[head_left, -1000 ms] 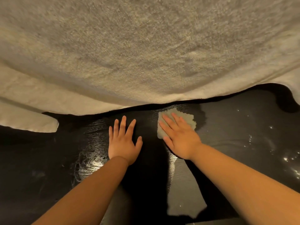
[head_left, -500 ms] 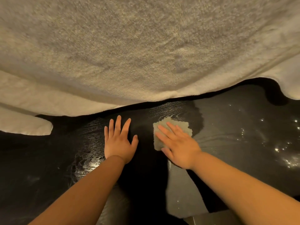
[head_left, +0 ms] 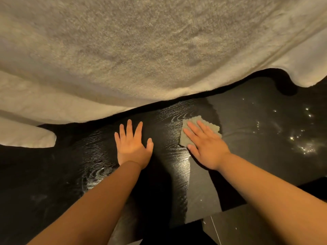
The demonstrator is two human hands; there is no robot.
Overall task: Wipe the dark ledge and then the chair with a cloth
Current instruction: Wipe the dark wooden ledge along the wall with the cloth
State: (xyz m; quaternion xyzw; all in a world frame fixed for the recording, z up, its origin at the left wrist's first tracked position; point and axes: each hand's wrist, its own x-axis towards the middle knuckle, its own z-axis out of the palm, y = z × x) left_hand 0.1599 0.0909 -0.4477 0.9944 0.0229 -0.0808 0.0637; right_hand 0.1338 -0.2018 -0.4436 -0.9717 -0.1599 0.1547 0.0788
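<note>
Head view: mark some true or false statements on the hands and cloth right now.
1. The right hand presses flat, fingers straight, on the cloth. True.
2. The left hand grips the cloth. False: it rests flat on the bare dark ledge, apart from the cloth.
3. The cloth lies on the dark ledge. True.
4. The cream fabric covers both hands. False: it lies beyond the fingertips, and both hands show in full.
</note>
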